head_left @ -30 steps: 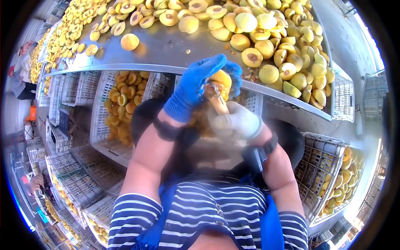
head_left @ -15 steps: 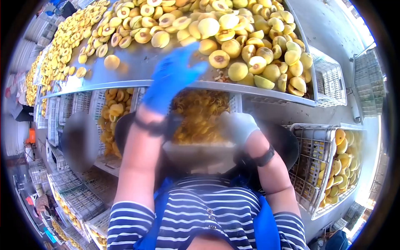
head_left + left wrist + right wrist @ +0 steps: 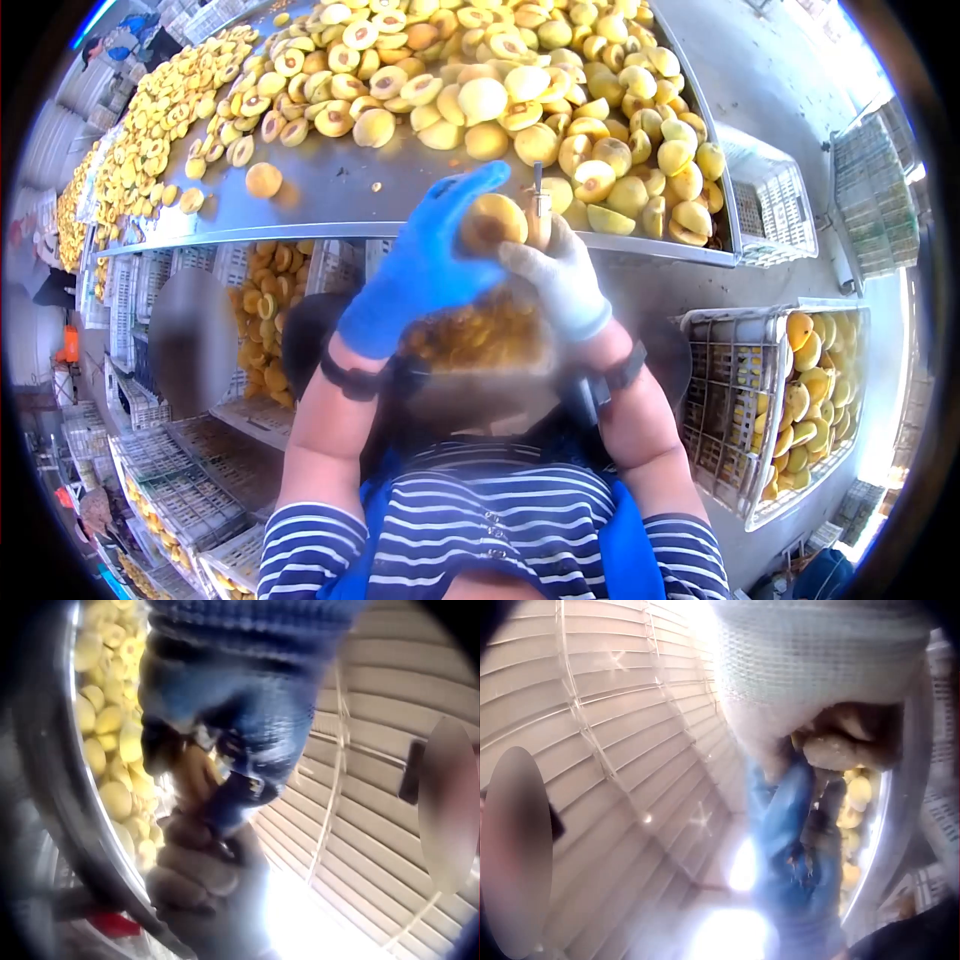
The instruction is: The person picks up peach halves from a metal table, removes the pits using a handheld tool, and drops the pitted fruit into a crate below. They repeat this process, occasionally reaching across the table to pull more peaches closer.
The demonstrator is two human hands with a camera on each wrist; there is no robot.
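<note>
In the head view my left hand (image 3: 425,265), in a blue glove, holds a yellow peach half (image 3: 490,222) with a brown centre, fingers curved round it. My right hand (image 3: 568,282), in a white glove, grips a small wooden-handled tool (image 3: 540,222) whose narrow metal end points up, close beside the peach half. Both hands are at the table's near edge. The left wrist view has the blue glove (image 3: 240,742) over the bare-looking fingertips of the right hand (image 3: 199,874). From the right wrist, the white glove (image 3: 817,675) partly hides the blue one (image 3: 791,832).
Heaped peach halves (image 3: 480,100) cover much of the metal table (image 3: 340,190), which has a raised rim. Below the hands sits a container of orange-brown scraps (image 3: 470,335). Crates of peach halves stand at the left (image 3: 265,310) and right (image 3: 740,390).
The left hand first held a peach against the tool, then reached blurred over the table, and now holds a peach half. The right hand has risen with the tool towards the table's edge.
</note>
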